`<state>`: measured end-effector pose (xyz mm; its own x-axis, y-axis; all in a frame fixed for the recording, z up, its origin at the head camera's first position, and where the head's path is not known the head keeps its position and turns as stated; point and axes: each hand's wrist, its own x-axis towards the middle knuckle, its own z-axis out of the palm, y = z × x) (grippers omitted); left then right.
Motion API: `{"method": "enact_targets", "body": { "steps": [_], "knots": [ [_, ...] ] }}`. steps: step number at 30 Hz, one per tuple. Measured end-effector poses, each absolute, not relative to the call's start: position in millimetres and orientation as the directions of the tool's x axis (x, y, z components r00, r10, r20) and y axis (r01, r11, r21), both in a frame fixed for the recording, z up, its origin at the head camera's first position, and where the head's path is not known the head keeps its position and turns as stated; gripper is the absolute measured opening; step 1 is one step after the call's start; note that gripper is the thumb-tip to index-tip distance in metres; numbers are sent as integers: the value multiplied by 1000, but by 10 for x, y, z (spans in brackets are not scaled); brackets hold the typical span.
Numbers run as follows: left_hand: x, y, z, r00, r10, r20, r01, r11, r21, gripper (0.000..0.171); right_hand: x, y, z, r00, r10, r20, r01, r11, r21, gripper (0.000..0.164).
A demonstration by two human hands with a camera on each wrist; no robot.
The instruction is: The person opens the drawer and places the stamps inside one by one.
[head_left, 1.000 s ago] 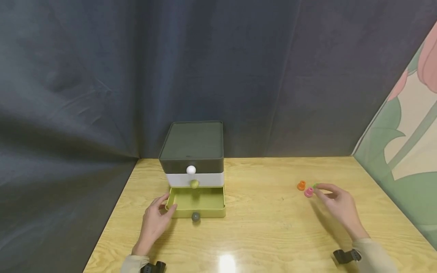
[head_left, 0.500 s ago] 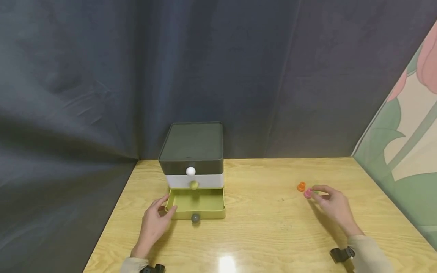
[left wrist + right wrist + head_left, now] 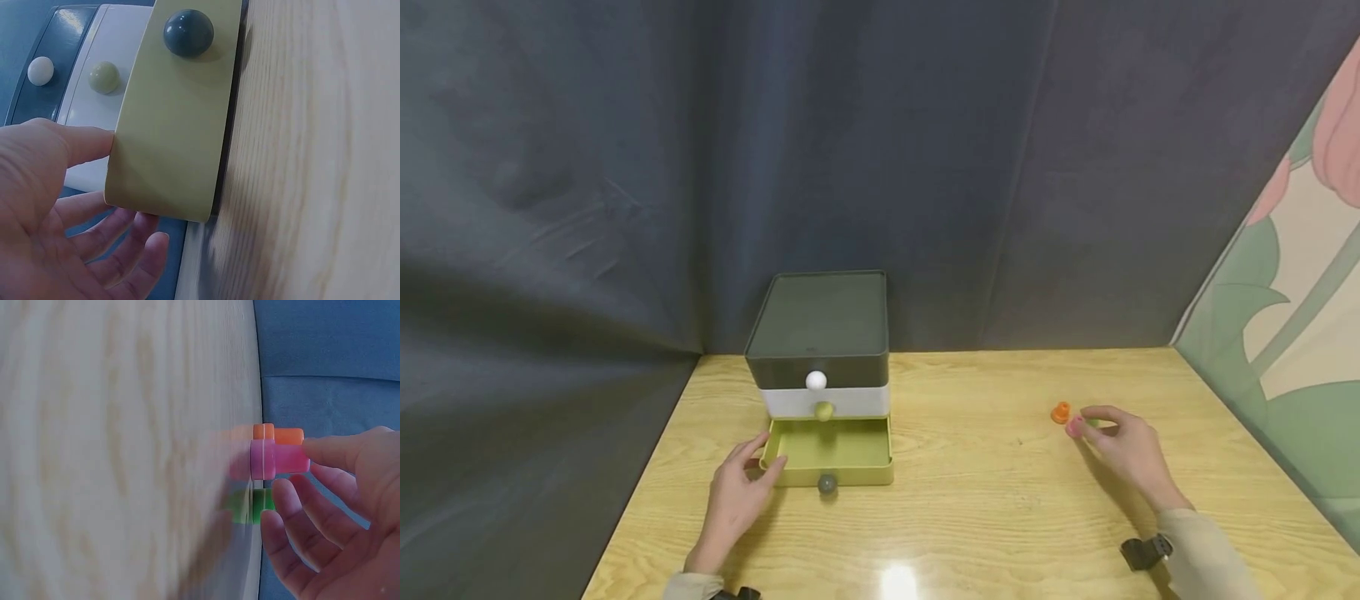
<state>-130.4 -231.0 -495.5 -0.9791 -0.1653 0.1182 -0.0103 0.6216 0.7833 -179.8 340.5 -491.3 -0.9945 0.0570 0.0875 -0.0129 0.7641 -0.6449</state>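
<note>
My left hand (image 3: 735, 493) holds the left front corner of the pulled-out, olive-green bottom drawer (image 3: 861, 477). In the left wrist view its thumb lies at the drawer's upper edge, the other fingers by its side. A dark ball knob (image 3: 189, 33) sits on the drawer's front. Over on the right, my right hand (image 3: 1129, 454) pinches a small pink stepped plastic piece (image 3: 289, 459), thumb on its narrow top and index finger partly hidden behind. A like orange piece (image 3: 1061, 413) stands just beyond it. Close by the fingers is a green one (image 3: 262, 506), partly covered.
The drawer unit (image 3: 820, 317) has a dark top section with a white knob (image 3: 816, 381) and a white middle drawer (image 3: 857, 402) with a green knob. Dark curtain (image 3: 880, 167) hangs behind the wooden table (image 3: 970, 500); a floral panel (image 3: 1292, 333) stands at right.
My right hand has shifted slightly left, its fingertips closing in on the pink piece. The left hand stays at the drawer corner. The whole view has drifted slightly.
</note>
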Motion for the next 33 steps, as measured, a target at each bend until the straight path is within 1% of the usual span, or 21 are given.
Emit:
{"method": "enact_targets", "body": {
  "steps": [5, 13, 20, 33],
  "knots": [
    [-1299, -2308, -4966, -977, -171, 126, -8, 623, 782, 57, -1810, 3392, -4919, -996, 53, 76, -9, 764, -645, 51],
    [-1293, -2303, -4975, -975, -182, 125, -11, 605, 796, 58, -1805, 3414, -4946, -997, 58, 48, 11, 746, -666, 57],
    [-1295, -2301, -4977, -977, -180, 118, -13, 599, 801, 57, -1791, 3478, -4980, -997, 72, 42, 26, 744, -668, 57],
    [-1343, -2278, -4985, -977, -179, 115, -15, 599, 800, 57, -1743, 3555, -4914, -996, 94, -13, 75, 705, -706, 61]
  ]
}}
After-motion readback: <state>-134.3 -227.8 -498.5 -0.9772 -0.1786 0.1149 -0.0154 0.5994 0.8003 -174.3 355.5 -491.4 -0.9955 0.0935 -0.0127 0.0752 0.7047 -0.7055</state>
